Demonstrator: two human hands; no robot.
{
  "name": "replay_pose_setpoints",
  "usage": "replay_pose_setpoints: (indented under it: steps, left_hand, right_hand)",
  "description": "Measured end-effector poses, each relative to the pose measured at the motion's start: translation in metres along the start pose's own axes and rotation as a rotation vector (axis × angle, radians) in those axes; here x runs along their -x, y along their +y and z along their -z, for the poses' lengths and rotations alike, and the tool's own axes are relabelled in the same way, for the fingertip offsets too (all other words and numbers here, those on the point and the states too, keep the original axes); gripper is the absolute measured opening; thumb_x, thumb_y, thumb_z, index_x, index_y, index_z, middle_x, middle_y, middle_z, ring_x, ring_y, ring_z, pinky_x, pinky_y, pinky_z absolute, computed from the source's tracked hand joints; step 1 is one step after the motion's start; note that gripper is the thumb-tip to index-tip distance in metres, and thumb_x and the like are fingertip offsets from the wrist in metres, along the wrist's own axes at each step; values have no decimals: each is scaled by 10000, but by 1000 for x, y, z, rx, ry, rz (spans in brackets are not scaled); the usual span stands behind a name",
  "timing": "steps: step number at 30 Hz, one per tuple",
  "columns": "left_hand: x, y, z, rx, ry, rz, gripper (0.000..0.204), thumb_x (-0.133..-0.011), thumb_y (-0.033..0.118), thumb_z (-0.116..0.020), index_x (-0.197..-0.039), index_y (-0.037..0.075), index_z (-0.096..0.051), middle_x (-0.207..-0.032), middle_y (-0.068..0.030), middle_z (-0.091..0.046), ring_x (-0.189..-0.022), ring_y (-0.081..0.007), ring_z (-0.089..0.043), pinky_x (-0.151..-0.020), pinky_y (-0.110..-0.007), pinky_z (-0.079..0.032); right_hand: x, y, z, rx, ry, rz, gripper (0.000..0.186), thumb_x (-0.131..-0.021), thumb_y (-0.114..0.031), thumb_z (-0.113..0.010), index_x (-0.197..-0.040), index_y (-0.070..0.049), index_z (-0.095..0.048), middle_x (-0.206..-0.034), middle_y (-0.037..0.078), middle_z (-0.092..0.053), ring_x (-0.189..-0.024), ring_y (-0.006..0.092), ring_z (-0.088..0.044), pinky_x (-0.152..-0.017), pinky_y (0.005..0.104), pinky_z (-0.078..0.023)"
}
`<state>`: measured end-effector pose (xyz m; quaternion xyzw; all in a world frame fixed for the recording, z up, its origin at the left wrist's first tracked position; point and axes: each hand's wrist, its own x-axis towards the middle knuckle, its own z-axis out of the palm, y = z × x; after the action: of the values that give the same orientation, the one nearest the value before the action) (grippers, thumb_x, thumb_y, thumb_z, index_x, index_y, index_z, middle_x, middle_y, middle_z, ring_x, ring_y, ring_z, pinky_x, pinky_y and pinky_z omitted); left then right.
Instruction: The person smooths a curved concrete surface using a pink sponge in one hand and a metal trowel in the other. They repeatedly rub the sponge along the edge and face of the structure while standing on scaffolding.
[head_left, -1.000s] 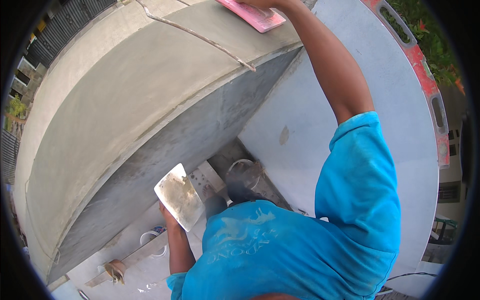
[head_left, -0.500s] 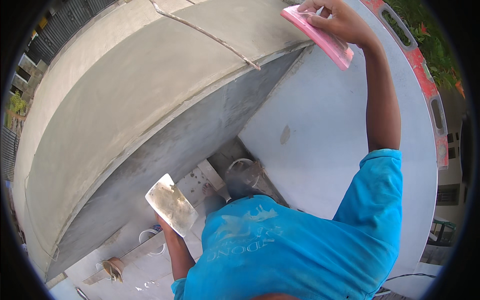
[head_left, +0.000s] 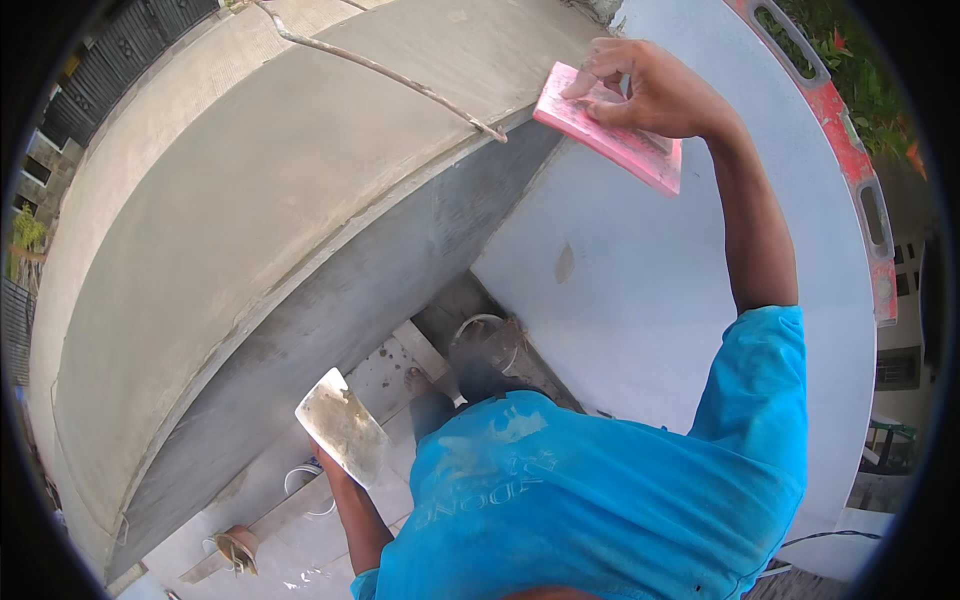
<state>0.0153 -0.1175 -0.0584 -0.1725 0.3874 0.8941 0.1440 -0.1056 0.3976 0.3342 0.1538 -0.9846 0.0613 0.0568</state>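
Observation:
My right hand (head_left: 655, 88) is raised at the upper right, fingers closed round the handle of a pink plastering float (head_left: 655, 172). The float is beside the far end of the grey plastered ledge (head_left: 250, 190), where it meets the pale wall panel (head_left: 640, 270); whether it touches either I cannot tell. Low on the left, my left hand (head_left: 324, 458) is mostly hidden beneath a white rectangular mortar board (head_left: 345, 430), which it supports. Grey mortar smears cover the board, with a small dark lump near its upper edge.
A thin stick (head_left: 380, 72) lies across the ledge and pokes past its edge. Below are buckets (head_left: 300, 478), a brown container (head_left: 236, 548) and a plank (head_left: 270, 510) on the tiled floor. A red spirit level (head_left: 850, 150) runs along the panel's right edge.
My right hand has brought the pink float down and slightly left, turning it flatter. The board in my left hand has dipped a little lower.

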Motion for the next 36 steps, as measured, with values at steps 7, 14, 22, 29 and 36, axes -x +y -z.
replay_pose_setpoints:
  steps: [7, 14, 22, 29, 36]
  left_hand:
    - [-2, 7, -13, -24, -19, 42, 480, -1053, 370, -506, -1398, 43, -570, -1264, -156, -684, -1042, -313, -721, -849, -457, -629]
    - [-8, 27, -48, -40, -474, -20, 530, -1057, 423, -467, -1412, 40, -558, -1293, -162, -677, -1070, -317, -716, -886, -462, -622]
    - [-7, -2, -27, -10, -446, -200, 650, -1008, 500, -511, -1493, 68, -488, -1398, -168, -609, -1203, -359, -657, -952, -529, -591]
    - [-19, -7, -87, 77, -698, -415, 592, -1011, 256, -555, -1523, -1, -406, -1462, -189, -558, -1289, -341, -616, -1037, -505, -555]
    - [1, 14, -155, 135, -726, -269, 608, -990, 173, -633, -1500, -38, -376, -1417, -156, -570, -1286, -253, -606, -1061, -409, -524]
  right_hand:
    - [-69, 77, 13, -25, 239, -179, 295, -833, -245, -707, -1077, -101, -791, -1001, 170, -768, -933, 257, -718, -838, 387, -557]
    - [-166, -44, -20, -109, 254, 84, 331, -737, -163, -645, -1017, -114, -814, -868, 169, -770, -791, 303, -726, -759, 414, -584]
    - [114, -21, -9, -79, 105, -276, 298, -757, -72, -716, -1044, -82, -795, -966, 65, -656, -849, 177, -609, -692, 293, -480]
    - [119, -124, -115, -511, 338, -12, 446, -759, 16, -669, -1158, -133, -799, -1015, 49, -651, -804, 125, -640, -546, 262, -460]
    - [92, -166, -140, -592, 300, 68, 434, -761, -13, -678, -1149, -158, -810, -1012, 65, -624, -803, 177, -633, -622, 302, -524]
